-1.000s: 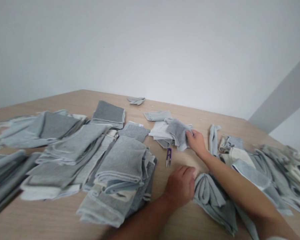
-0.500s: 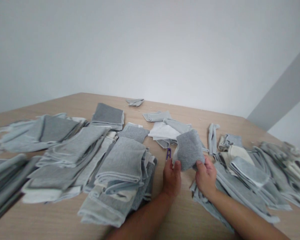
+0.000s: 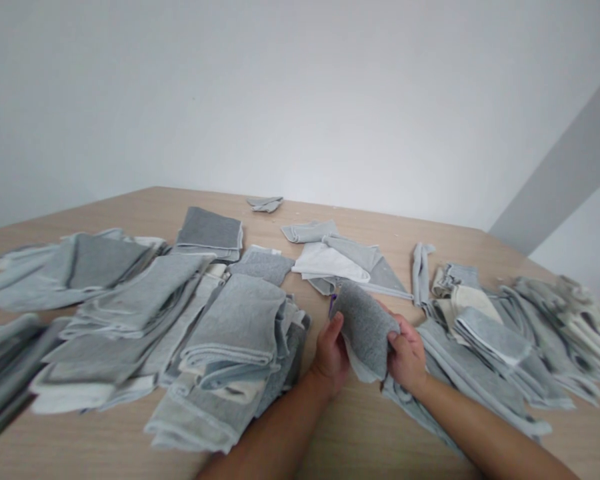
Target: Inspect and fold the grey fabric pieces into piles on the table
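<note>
A small grey piece of fabric (image 3: 365,327) with a paler underside is held up between my two hands, tilted above the table. My left hand (image 3: 331,357) grips its left edge, thumb up and fingers behind. On the opposite edge my right hand (image 3: 407,350) pinches it between thumb and fingers. Just behind the cloth's upper left corner, a purple tool (image 3: 333,301) shows only in part. Close to my left hand is a stack of folded grey fabric pieces (image 3: 237,320). Under my right forearm lie long grey strips (image 3: 473,380).
Piles of grey and off-white cloth (image 3: 140,293) cover the left of the wooden table (image 3: 365,433). White and grey pieces (image 3: 330,260) lie behind my hands. More folded cloths (image 3: 495,333) are heaped on the right. A wall (image 3: 300,100) rises behind the table.
My hands have drawn the grey fabric lower and slightly left, and it has turned so that its pale underside shows along the bottom. It now covers more of the purple tool.
</note>
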`<control>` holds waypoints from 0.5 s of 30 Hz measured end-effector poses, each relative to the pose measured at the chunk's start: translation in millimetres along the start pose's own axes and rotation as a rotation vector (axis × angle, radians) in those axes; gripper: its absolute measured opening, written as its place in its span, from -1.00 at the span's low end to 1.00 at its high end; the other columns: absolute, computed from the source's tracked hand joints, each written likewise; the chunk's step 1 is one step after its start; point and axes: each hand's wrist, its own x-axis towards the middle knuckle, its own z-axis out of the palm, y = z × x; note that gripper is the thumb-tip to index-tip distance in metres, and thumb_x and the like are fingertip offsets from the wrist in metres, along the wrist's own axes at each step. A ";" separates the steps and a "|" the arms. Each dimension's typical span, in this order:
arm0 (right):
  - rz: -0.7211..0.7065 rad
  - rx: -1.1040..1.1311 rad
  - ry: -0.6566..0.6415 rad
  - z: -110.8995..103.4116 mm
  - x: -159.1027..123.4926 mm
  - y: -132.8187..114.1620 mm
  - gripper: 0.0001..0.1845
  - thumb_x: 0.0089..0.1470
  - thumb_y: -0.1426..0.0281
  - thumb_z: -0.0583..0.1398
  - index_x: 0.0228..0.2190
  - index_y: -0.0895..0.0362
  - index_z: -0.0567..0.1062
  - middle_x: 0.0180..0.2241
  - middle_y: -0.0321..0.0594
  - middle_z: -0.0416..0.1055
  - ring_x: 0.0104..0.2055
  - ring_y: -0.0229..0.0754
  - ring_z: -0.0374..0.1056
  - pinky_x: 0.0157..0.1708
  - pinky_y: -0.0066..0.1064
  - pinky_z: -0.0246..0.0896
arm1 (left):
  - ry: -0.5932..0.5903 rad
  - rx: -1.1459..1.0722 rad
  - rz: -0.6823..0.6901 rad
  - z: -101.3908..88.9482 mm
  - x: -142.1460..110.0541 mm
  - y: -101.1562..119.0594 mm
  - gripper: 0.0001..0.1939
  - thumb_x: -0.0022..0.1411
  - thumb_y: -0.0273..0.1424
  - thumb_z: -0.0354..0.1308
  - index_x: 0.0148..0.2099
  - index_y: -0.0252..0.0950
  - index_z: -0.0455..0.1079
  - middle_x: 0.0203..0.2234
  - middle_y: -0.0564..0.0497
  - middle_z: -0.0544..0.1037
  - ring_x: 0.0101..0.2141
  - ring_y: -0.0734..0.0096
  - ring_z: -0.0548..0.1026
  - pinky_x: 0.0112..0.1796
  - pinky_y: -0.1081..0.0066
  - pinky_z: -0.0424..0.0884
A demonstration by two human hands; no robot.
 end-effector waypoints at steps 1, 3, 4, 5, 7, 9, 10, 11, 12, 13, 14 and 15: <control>-0.008 0.027 0.000 1.4 -0.6 -1.7 -0.79 0.05 0.17 0.07 -0.38 0.02 0.40 -0.13 -0.12 0.52 -0.03 0.01 0.42 -0.05 -0.12 0.32 | -0.022 -0.011 -0.036 1.3 -1.9 0.8 -0.43 0.03 0.03 0.24 -0.12 -0.36 0.50 -0.23 -0.21 0.63 -0.08 -0.06 0.54 -0.08 0.09 0.43; -0.009 0.085 -0.002 3.2 -1.9 -4.1 -0.81 0.06 0.19 0.09 -0.37 0.02 0.40 -0.07 -0.10 0.50 0.03 0.02 0.40 0.00 -0.10 0.29 | -0.052 -0.027 -0.097 3.3 -5.6 1.7 -0.45 -0.01 0.00 0.28 -0.15 -0.35 0.52 -0.25 -0.22 0.63 -0.09 -0.08 0.55 -0.07 0.07 0.43; 0.000 0.108 -0.007 3.5 -2.5 -4.7 -0.81 0.06 0.20 0.09 -0.36 0.02 0.40 -0.04 -0.09 0.49 0.04 0.02 0.39 0.02 -0.10 0.28 | -0.059 -0.033 -0.120 3.8 -7.1 1.9 -0.46 -0.04 -0.02 0.31 -0.16 -0.36 0.52 -0.26 -0.22 0.63 -0.10 -0.09 0.55 -0.07 0.05 0.44; 0.013 0.122 -0.013 3.4 -3.1 -5.0 -0.82 0.06 0.20 0.10 -0.36 0.02 0.41 -0.03 -0.08 0.48 0.06 0.02 0.38 0.03 -0.09 0.27 | -0.060 -0.038 -0.136 4.1 -8.0 1.9 -0.47 -0.07 -0.06 0.34 -0.17 -0.38 0.52 -0.28 -0.23 0.63 -0.11 -0.11 0.56 -0.07 0.04 0.44; 0.037 0.118 -0.039 2.0 -3.9 -4.5 -0.80 0.05 0.20 0.10 -0.36 0.02 0.43 -0.03 -0.08 0.48 0.07 0.03 0.36 0.02 -0.10 0.27 | -0.041 -0.044 -0.143 3.6 -8.1 1.2 -0.49 -0.15 -0.17 0.40 -0.18 -0.41 0.52 -0.31 -0.23 0.63 -0.13 -0.12 0.57 -0.09 0.03 0.45; 0.064 0.105 -0.063 -0.7 -3.6 -2.4 -0.79 0.01 0.20 0.10 -0.38 0.03 0.45 -0.08 -0.09 0.50 0.03 0.03 0.38 -0.04 -0.14 0.31 | 0.007 -0.049 -0.112 1.9 -5.9 -0.2 -0.51 -0.20 -0.28 0.42 -0.18 -0.40 0.51 -0.33 -0.19 0.64 -0.16 -0.08 0.58 -0.12 0.06 0.46; 0.083 0.099 -0.070 -2.3 -2.8 -0.8 -0.79 -0.02 0.21 0.10 -0.41 0.04 0.45 -0.13 -0.10 0.52 -0.03 0.02 0.40 -0.09 -0.17 0.32 | 0.041 -0.050 -0.086 0.7 -4.1 -1.0 -0.53 -0.20 -0.31 0.41 -0.18 -0.39 0.51 -0.34 -0.15 0.64 -0.18 -0.05 0.59 -0.13 0.09 0.47; 0.106 0.095 -0.071 -4.2 -1.6 1.0 -0.80 -0.06 0.23 0.10 -0.43 0.05 0.45 -0.19 -0.12 0.53 -0.09 0.00 0.42 -0.15 -0.21 0.33 | 0.078 -0.049 -0.056 -0.6 -2.1 -1.8 -0.56 -0.19 -0.34 0.41 -0.19 -0.37 0.51 -0.36 -0.11 0.65 -0.20 -0.01 0.59 -0.15 0.11 0.47; 0.131 0.093 -0.069 -6.2 0.0 2.8 -0.81 -0.09 0.25 0.10 -0.46 0.06 0.45 -0.26 -0.14 0.53 -0.18 -0.03 0.42 -0.21 -0.25 0.32 | 0.117 -0.045 -0.024 -1.9 -0.1 -2.5 -0.58 -0.18 -0.35 0.40 -0.20 -0.36 0.51 -0.39 -0.08 0.64 -0.23 0.03 0.60 -0.17 0.14 0.47; 0.156 0.091 -0.064 -8.3 1.9 4.4 -0.82 -0.11 0.27 0.10 -0.48 0.07 0.45 -0.35 -0.17 0.51 -0.27 -0.06 0.42 -0.29 -0.29 0.31 | 0.154 -0.039 0.005 -3.0 1.7 -3.0 -0.60 -0.17 -0.36 0.40 -0.21 -0.36 0.51 -0.42 -0.05 0.64 -0.25 0.07 0.60 -0.19 0.16 0.47; 0.180 0.086 -0.062 -10.4 4.2 5.5 -0.84 -0.13 0.29 0.10 -0.51 0.08 0.44 -0.44 -0.21 0.48 -0.36 -0.10 0.39 -0.37 -0.33 0.28 | 0.189 -0.030 0.033 -3.9 3.3 -3.4 -0.62 -0.16 -0.37 0.39 -0.22 -0.35 0.51 -0.44 -0.03 0.64 -0.29 0.10 0.60 -0.21 0.19 0.47; 0.200 0.080 -0.067 -12.4 6.8 5.7 -0.85 -0.14 0.30 0.10 -0.53 0.09 0.44 -0.52 -0.25 0.44 -0.44 -0.14 0.35 -0.43 -0.36 0.23 | 0.221 -0.019 0.059 -4.4 4.6 -3.6 -0.63 -0.16 -0.39 0.39 -0.22 -0.34 0.51 -0.44 0.00 0.63 -0.32 0.14 0.60 -0.23 0.21 0.47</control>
